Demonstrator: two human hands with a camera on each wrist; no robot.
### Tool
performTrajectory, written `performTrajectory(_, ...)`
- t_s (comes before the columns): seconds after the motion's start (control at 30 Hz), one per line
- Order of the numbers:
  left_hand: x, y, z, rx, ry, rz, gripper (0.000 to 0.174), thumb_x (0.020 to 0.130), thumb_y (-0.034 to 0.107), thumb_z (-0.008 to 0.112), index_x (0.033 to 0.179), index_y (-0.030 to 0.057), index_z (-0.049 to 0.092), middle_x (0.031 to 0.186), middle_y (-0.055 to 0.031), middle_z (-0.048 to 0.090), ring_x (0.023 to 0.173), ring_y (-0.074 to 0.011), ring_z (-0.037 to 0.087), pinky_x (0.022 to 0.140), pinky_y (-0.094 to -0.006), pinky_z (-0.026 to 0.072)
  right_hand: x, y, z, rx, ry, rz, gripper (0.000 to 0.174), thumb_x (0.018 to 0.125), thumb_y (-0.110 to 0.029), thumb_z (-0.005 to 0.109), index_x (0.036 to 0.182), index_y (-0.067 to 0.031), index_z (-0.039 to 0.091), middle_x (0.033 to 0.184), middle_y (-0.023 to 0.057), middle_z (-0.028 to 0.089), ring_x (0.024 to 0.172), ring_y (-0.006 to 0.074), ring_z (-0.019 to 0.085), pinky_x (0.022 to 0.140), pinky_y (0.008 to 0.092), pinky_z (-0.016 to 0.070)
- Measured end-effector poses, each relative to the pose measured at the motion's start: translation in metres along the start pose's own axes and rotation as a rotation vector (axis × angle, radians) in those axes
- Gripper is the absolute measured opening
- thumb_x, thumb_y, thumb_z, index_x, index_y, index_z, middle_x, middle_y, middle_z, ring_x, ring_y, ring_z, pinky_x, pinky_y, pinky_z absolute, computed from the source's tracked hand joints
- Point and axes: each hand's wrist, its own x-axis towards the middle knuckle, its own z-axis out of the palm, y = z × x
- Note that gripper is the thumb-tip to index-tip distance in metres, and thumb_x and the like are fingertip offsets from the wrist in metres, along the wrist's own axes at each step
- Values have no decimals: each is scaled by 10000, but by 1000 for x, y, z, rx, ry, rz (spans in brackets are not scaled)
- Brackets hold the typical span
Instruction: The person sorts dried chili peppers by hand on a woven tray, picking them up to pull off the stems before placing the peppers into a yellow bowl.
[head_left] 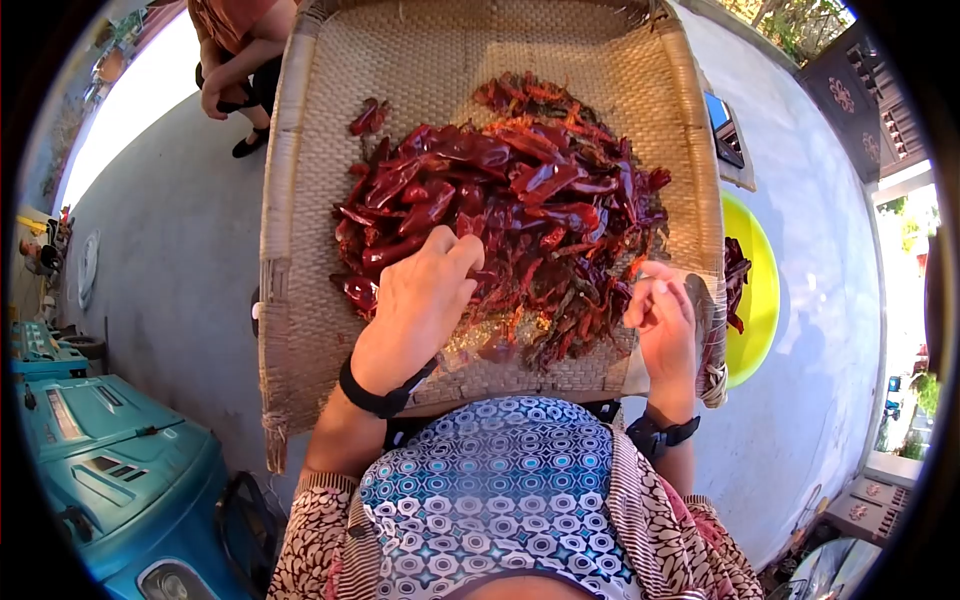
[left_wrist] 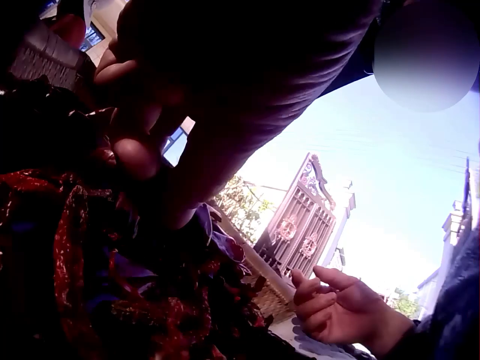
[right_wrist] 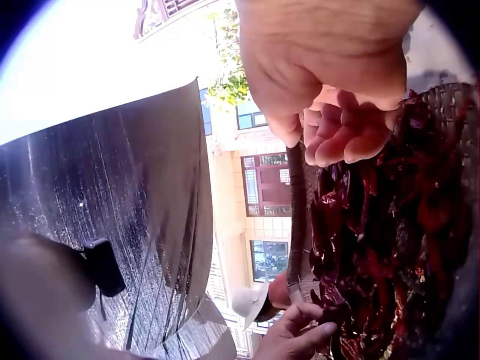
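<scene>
Red dried peppers (head_left: 500,190) lie heaped in a woven tray (head_left: 390,60). My left hand (head_left: 420,290) reaches over the near left of the heap, fingers bent down at the peppers. In the right wrist view the finger and thumb of the left hand (right_wrist: 296,334) stand apart beside peppers (right_wrist: 375,262); no grip on one shows. The left wrist view shows it dark above the peppers (left_wrist: 71,255). My right hand (head_left: 662,320) hovers at the tray's near right side, fingers loosely bent; the left wrist view shows nothing in the right hand (left_wrist: 345,307).
A yellow-green basin (head_left: 755,300) with peppers sits right of the tray, below a dark device (head_left: 725,130). Another person (head_left: 240,50) is at the upper left. A teal vehicle (head_left: 120,460) stands at the lower left. Raised tray rims flank the heap.
</scene>
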Motion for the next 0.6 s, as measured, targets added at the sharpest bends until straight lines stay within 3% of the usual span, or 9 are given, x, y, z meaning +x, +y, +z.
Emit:
performTrajectory(0.07, 2, 11, -5, -107, -35, 33, 268, 788, 36, 700, 1020, 93, 577, 950, -104, 575, 832, -324, 624, 695, -399, 502, -1, 1, 16, -284, -138, 54, 306, 983, -211, 580, 1228, -27, 569, 849, -6, 572, 701, 86, 523, 657, 239, 427)
performTrajectory(0.17, 5, 11, 14, -195, -24, 109, 369, 787, 57, 729, 1107, 81, 547, 987, -119, 618, 862, -305, 648, 719, -386, 520, -1, 1, 43, -368, -344, 144, 302, 957, -181, 633, 1206, -19, 578, 879, 0, 597, 745, 76, 555, 678, 225, 454)
performTrajectory(0.3, 5, 20, 37, -378, -90, 160, 372, 811, 44, 726, 1124, 44, 525, 1018, -142, 626, 913, -284, 684, 739, -358, 550, 4, 8, 57, -511, -462, 173, 244, 978, -158, 606, 1175, -14, 587, 907, 5, 634, 764, 75, 578, 671, 237, 489)
performTrajectory(0.33, 4, 23, 41, -407, -72, 179, 366, 818, 41, 724, 1125, 42, 524, 1025, -145, 625, 928, -282, 689, 742, -354, 552, 4, 7, 58, -507, -417, 179, 238, 982, -154, 598, 1173, -12, 587, 906, 7, 638, 760, 74, 581, 671, 237, 493)
performTrajectory(0.37, 4, 22, 46, -424, 2, 223, 378, 817, 39, 729, 1145, 49, 540, 1050, -131, 604, 832, -254, 678, 697, -336, 545, 3, 7, 58, -502, -372, 185, 231, 987, -149, 590, 1172, -11, 586, 904, 9, 642, 755, 74, 584, 670, 237, 496)
performTrajectory(0.47, 4, 26, 33, -366, 40, 86, 395, 812, 41, 734, 1166, 62, 558, 1061, -104, 580, 719, -215, 631, 651, -319, 528, 3, 10, 42, -456, -246, 141, 219, 1000, -162, 567, 1154, -8, 589, 910, 30, 661, 748, 79, 606, 665, 230, 503)
performTrajectory(0.5, 7, 22, 33, -295, 159, 89, 400, 809, 49, 739, 1172, 73, 575, 1072, -81, 560, 654, -182, 577, 617, -306, 509, 4, 5, 34, -435, -198, 123, 217, 1003, -166, 561, 1151, -10, 591, 908, 32, 662, 745, 80, 607, 666, 227, 500)
performTrajectory(0.6, 15, 8, 24, -121, 280, 41, 436, 814, 26, 709, 1215, 78, 548, 1128, -115, 529, 760, -278, 622, 651, -363, 525, 7, -4, 9, -233, 22, 34, 229, 1012, -241, 546, 1120, -46, 600, 885, 28, 648, 681, 102, 582, 662, 245, 486)
